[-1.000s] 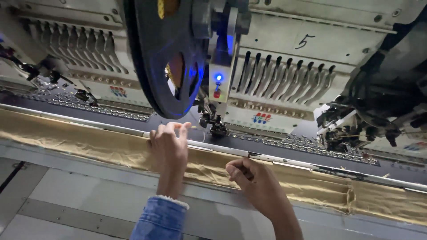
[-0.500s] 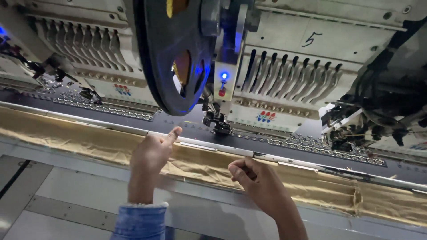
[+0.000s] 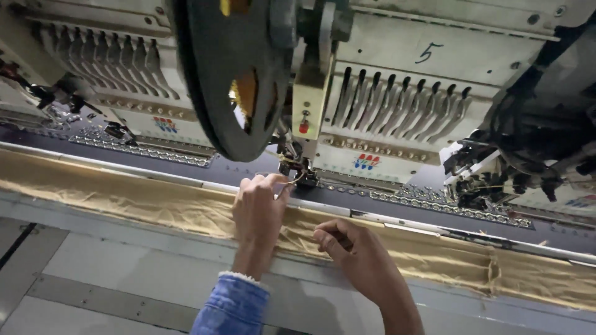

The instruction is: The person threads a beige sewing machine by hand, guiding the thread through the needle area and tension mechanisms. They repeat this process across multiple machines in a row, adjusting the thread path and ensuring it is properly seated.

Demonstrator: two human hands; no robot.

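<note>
My left hand (image 3: 259, 214), in a blue denim cuff, reaches up to the needle area (image 3: 297, 169) of the embroidery machine head (image 3: 397, 105). Its fingertips pinch a thin golden thread just below the needles. My right hand (image 3: 357, 254) rests lower on the tan fabric (image 3: 155, 201), fingers curled closed around something small that I cannot make out. A large dark sequin reel (image 3: 233, 74) hangs just above my left hand.
The tan fabric runs the width of the frame rail (image 3: 434, 226), over a dark embroidered cloth with beaded rows (image 3: 434, 201). A second machine head (image 3: 93, 68) stands at left, a tangle of dark parts and wires (image 3: 528, 155) at right. Grey table panels (image 3: 112, 273) lie below.
My left hand has risen from the fabric to the needle area and pinched the thread. The indicator light on the head changed from blue to red. My right hand stayed in place.
</note>
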